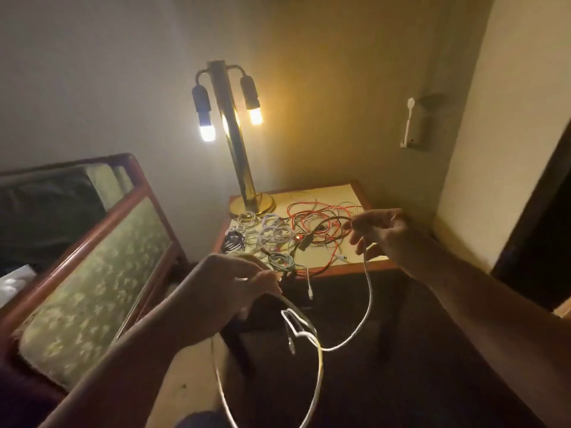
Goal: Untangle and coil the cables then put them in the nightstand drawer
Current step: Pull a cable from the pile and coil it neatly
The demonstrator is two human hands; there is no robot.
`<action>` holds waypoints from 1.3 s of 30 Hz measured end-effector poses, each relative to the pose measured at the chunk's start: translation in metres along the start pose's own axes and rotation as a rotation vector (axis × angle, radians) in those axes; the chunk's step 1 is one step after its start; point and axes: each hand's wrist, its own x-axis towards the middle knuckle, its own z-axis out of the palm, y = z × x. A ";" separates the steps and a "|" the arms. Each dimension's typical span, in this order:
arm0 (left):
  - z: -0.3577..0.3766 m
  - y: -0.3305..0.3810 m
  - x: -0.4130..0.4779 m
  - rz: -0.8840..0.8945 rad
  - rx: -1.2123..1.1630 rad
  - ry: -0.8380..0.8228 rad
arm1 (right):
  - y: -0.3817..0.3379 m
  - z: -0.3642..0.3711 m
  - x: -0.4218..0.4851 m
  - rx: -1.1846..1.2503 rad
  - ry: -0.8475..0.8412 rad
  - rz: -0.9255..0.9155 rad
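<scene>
Left hand [228, 282] and right hand [383, 230] each pinch a white cable [370, 288] that sags in a loop between them. Tangled cables [309, 223] and a lamp [234, 149] crowd the desk [333, 193].

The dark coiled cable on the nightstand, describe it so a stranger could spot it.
Find the brass lamp at the back left of the nightstand. Come forward along the left edge: the dark coil lies there. It is the only blackish bundle; the coils beside it are pale, and the red tangle lies farther right.

No legible text, labels, brands or numbers in this view; dim light and blur obscure any fine print.
</scene>
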 end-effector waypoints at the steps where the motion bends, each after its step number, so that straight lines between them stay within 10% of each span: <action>1: 0.008 -0.009 -0.011 -0.029 0.004 -0.045 | -0.002 0.005 -0.012 0.005 -0.018 -0.014; 14: 0.085 -0.063 -0.052 0.146 0.188 0.086 | 0.007 0.075 -0.089 -0.579 -0.122 -0.244; 25: 0.099 -0.060 -0.061 0.118 0.387 -0.384 | -0.005 0.084 -0.109 0.280 -0.066 0.389; 31: 0.098 -0.083 -0.057 0.316 0.313 0.094 | -0.010 0.081 -0.124 0.067 -0.387 0.376; 39: 0.097 -0.095 -0.053 0.166 -0.188 -0.034 | 0.003 0.102 -0.128 0.111 -0.239 0.362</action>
